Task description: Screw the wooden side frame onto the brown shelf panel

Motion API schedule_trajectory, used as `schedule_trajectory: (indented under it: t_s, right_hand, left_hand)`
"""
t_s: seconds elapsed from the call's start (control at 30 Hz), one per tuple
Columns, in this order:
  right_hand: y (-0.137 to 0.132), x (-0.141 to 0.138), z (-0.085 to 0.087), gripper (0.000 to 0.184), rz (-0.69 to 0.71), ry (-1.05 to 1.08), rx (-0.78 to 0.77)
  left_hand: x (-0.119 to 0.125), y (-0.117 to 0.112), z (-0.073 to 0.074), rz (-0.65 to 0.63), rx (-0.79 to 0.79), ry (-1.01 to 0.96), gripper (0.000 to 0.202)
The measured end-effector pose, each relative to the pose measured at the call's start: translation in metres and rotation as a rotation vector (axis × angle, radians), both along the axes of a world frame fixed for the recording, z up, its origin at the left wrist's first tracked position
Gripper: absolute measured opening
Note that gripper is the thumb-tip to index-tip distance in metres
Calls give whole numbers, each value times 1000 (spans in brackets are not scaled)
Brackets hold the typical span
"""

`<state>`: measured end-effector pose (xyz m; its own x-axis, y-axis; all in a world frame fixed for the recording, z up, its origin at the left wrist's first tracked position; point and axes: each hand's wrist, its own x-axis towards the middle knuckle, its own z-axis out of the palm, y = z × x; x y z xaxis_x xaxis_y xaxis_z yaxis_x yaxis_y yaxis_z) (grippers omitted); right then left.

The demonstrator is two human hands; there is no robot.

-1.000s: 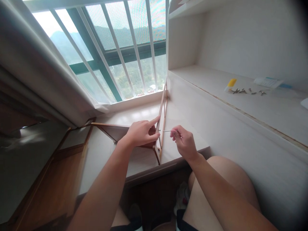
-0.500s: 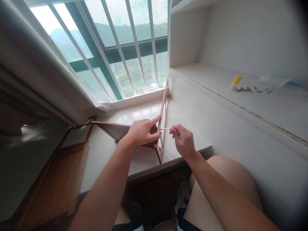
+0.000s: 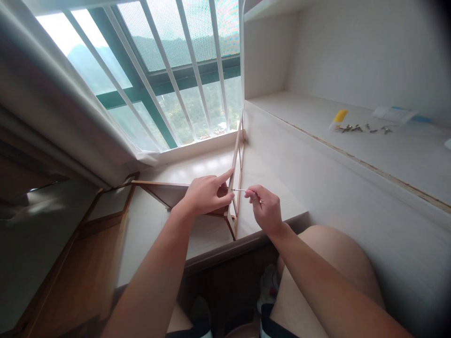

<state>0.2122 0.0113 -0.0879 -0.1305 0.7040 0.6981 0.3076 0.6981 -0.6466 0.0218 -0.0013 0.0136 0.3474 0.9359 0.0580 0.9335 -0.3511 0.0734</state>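
1. Filling the lower right corner, a bare knee (image 3: pixel 327 253) sits nearest the camera, with both forearms stretched forward past it
2. The right hand (image 3: pixel 267 212) is curled, thumb and fingertips pinching the end of a thin metal tool (image 3: pixel 239 190) that lies level and points left
3. The tool's tip meets the upright edge of a slim wooden frame (image 3: pixel 235 174), which stands on edge on the pale window sill (image 3: pixel 197 169) and runs towards the glass
4. The left hand (image 3: pixel 207 195) grips that frame from its left side, with the forefinger stretched along the rail, the thumb pressed below and the other fingers folded in
5. A darker wooden panel (image 3: pixel 165 192) joins the frame's near end, partly under the left hand
6. Beyond the sill, white window bars (image 3: pixel 169 70) cross the glass, and a pale curtain (image 3: pixel 52 108) hangs at the left
7. On a white shelf (image 3: pixel 299 110) to the right, a cluster of screws (image 3: pixel 359 128) lies beside a small yellow piece (image 3: pixel 339 117) and a paper packet (image 3: pixel 394 113), well apart from both hands
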Motion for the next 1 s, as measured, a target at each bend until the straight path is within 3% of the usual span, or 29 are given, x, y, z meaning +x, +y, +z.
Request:
schedule_trajectory:
  t_s: [0.4, 0.7, 1.0]
  right_hand:
    - [3, 3, 4, 18, 56, -16, 35]
    - [-7, 2, 21, 41, 10, -85, -282]
    - [-1, 10, 20, 33, 48, -62, -177]
  left_hand:
    - [1, -1, 1, 0, 3, 12, 68]
    - [0, -1, 0, -5, 10, 10, 68]
    - [2, -1, 3, 12, -8, 7, 69]
